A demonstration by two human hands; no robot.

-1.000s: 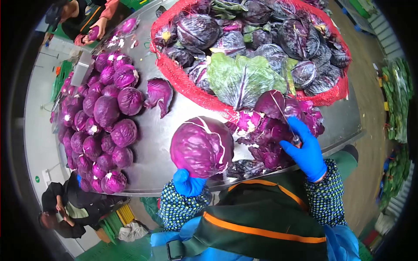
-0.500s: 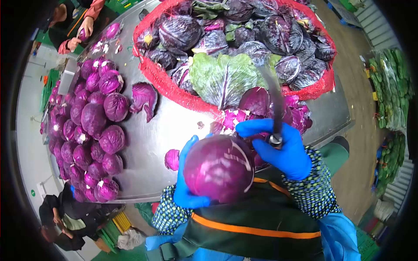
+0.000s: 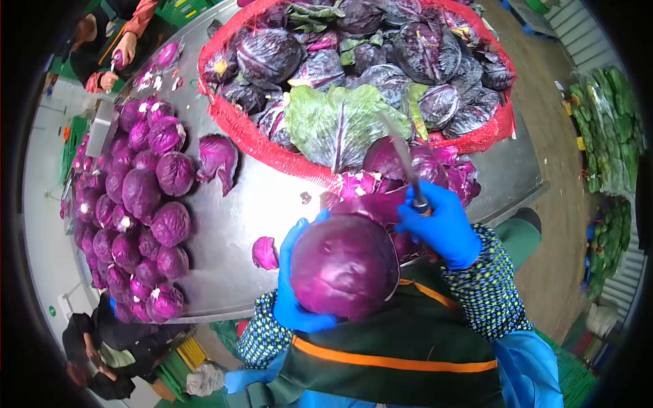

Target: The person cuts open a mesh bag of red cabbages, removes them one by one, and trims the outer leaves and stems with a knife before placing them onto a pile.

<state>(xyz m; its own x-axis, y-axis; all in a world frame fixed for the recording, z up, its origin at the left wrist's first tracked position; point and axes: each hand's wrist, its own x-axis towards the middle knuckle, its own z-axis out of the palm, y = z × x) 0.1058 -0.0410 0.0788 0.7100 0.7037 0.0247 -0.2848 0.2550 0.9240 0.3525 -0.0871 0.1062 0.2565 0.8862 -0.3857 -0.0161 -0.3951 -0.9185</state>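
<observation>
One round cabbage (image 3: 345,268) sits in our left hand (image 3: 290,294), which reaches in from seven o'clock and curls around its nine-o'clock side. Our right hand (image 3: 441,228), wrist slanting in from five o'clock, is clenched round a knife (image 3: 408,170) whose blade points towards eleven. We hold the cabbage before our apron (image 3: 408,338), at the worktop's (image 3: 224,251) near edge, with the red net sack (image 3: 275,157) at twelve o'clock.

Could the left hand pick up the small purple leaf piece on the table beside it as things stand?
Probably not without letting go: the left hand is cupped around a large cabbage. Otherwise the way looks free, with only table showing between the hand and the leaf piece.
</observation>
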